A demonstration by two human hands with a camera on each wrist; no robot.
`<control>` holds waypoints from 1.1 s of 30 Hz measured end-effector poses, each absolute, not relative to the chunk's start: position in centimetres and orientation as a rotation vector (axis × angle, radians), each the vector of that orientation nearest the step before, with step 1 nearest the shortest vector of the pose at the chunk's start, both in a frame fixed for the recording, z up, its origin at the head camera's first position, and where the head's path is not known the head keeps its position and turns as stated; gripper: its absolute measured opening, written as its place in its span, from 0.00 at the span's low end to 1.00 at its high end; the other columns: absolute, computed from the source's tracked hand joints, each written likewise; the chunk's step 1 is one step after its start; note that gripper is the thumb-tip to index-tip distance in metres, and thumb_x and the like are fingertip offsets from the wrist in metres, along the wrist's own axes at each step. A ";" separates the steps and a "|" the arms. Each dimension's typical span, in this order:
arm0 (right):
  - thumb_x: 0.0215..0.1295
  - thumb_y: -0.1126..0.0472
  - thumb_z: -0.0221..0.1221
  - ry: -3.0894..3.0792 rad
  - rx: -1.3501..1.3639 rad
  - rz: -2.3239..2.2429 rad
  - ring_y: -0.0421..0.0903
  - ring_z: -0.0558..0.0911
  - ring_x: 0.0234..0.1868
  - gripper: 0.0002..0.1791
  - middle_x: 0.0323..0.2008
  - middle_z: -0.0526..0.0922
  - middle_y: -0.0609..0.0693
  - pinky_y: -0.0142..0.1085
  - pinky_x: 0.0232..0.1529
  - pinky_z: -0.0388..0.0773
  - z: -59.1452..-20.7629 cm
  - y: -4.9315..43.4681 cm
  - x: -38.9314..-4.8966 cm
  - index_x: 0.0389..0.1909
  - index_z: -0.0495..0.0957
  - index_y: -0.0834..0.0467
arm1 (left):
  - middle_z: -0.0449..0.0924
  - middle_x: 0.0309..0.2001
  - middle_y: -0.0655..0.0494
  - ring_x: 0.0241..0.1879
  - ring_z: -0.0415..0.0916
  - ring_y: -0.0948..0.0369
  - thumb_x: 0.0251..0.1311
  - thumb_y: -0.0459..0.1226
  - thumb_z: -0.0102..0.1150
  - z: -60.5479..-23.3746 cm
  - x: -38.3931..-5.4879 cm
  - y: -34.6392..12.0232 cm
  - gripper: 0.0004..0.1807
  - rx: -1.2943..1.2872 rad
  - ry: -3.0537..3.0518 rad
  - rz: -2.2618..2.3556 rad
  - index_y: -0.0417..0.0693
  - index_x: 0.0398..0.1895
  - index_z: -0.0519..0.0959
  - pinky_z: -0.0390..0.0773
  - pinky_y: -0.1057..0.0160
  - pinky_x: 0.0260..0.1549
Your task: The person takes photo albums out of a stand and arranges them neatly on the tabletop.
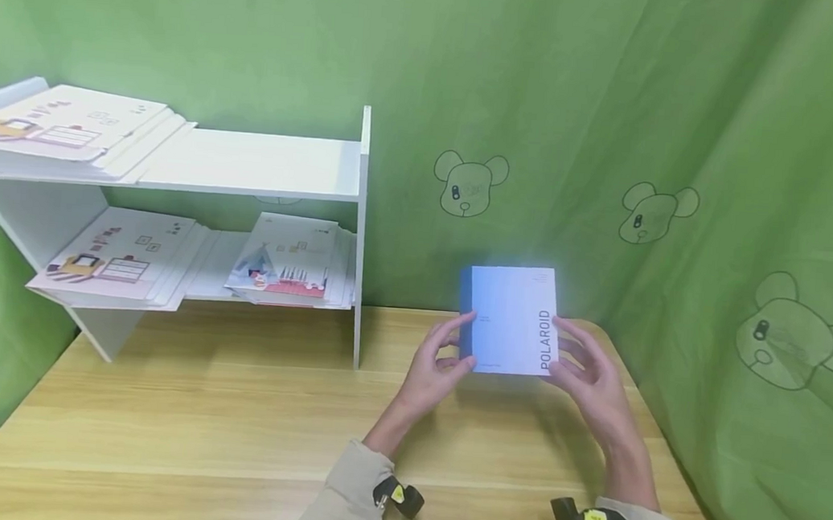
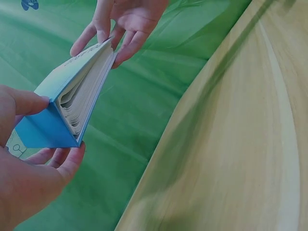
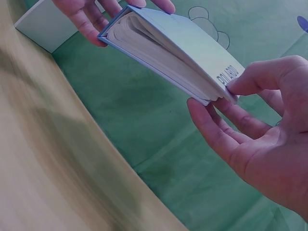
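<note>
Between both hands a small, thick photo album [image 1: 510, 323] with a blue spine is held up above the table's far part. Its pale blue cover, lettered POLAROID, faces the head camera. The left hand [image 1: 438, 366] grips the spine side, thumb on the cover and fingers beneath, as the left wrist view shows of the album [image 2: 72, 91]. At the opposite edge the right hand [image 1: 590, 377] pinches the cover near the lettering. In the right wrist view its thumb [image 3: 250, 79] lies on the front cover, and a finger reaches toward the slightly parted pages.
A white two-tier shelf [image 1: 362, 232] stands on the wooden table [image 1: 230, 432] at the left. Illustrated books lie in stacks on its upper [image 1: 71, 123] and lower [image 1: 126, 256] tiers. A green curtain [image 1: 581, 86] with bear-face outlines hangs behind and at both sides.
</note>
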State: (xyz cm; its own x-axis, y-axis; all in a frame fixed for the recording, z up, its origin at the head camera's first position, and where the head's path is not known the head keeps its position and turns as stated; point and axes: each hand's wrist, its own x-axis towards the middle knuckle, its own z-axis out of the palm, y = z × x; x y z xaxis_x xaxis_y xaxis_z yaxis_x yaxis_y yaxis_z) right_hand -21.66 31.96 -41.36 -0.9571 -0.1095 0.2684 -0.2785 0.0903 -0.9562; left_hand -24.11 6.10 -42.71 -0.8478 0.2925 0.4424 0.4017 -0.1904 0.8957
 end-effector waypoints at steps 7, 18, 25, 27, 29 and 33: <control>0.63 0.77 0.53 -2.205 0.398 2.050 0.51 0.77 0.54 0.37 0.63 0.64 0.65 0.44 0.49 0.79 -42.2 32.3 -22.1 0.71 0.56 0.55 | 0.63 0.64 0.46 0.54 0.66 0.40 0.58 0.23 0.56 -43.1 -23.9 6.7 0.32 -0.770 -1.954 -2.239 0.48 0.67 0.66 0.77 0.49 0.49; 0.65 0.73 0.53 -2.220 0.325 2.037 0.50 0.77 0.53 0.34 0.62 0.64 0.64 0.40 0.51 0.77 -43.2 33.1 -22.6 0.71 0.57 0.54 | 0.61 0.66 0.45 0.56 0.65 0.40 0.59 0.23 0.55 -43.9 -24.1 7.8 0.33 -0.739 -1.972 -2.252 0.48 0.68 0.64 0.76 0.48 0.51; 0.65 0.73 0.53 -2.151 0.241 2.079 0.49 0.77 0.53 0.32 0.61 0.66 0.63 0.41 0.52 0.77 -43.6 33.8 -22.5 0.70 0.60 0.55 | 0.60 0.67 0.44 0.56 0.66 0.40 0.58 0.22 0.54 -44.1 -24.4 9.0 0.33 -0.738 -1.973 -2.270 0.47 0.68 0.64 0.74 0.46 0.53; 0.66 0.73 0.53 -2.144 0.227 2.083 0.49 0.76 0.53 0.32 0.61 0.65 0.63 0.42 0.52 0.76 -43.6 33.9 -22.4 0.70 0.60 0.56 | 0.60 0.67 0.45 0.57 0.66 0.41 0.59 0.23 0.54 -44.1 -24.4 9.2 0.33 -0.726 -1.991 -2.273 0.48 0.68 0.64 0.74 0.45 0.53; 0.66 0.73 0.53 -2.140 0.208 2.085 0.49 0.76 0.53 0.32 0.62 0.65 0.62 0.43 0.53 0.76 -43.7 34.1 -22.4 0.70 0.60 0.55 | 0.59 0.68 0.47 0.57 0.66 0.41 0.59 0.24 0.55 -44.2 -24.4 9.5 0.33 -0.711 -2.016 -2.269 0.50 0.68 0.64 0.74 0.46 0.54; 0.65 0.73 0.53 -2.129 0.201 2.090 0.49 0.76 0.54 0.32 0.62 0.64 0.63 0.46 0.54 0.74 -43.8 34.5 -22.3 0.70 0.59 0.56 | 0.59 0.68 0.50 0.58 0.65 0.41 0.59 0.25 0.55 -44.8 -24.9 10.2 0.33 -0.692 -2.037 -2.265 0.54 0.68 0.64 0.75 0.48 0.54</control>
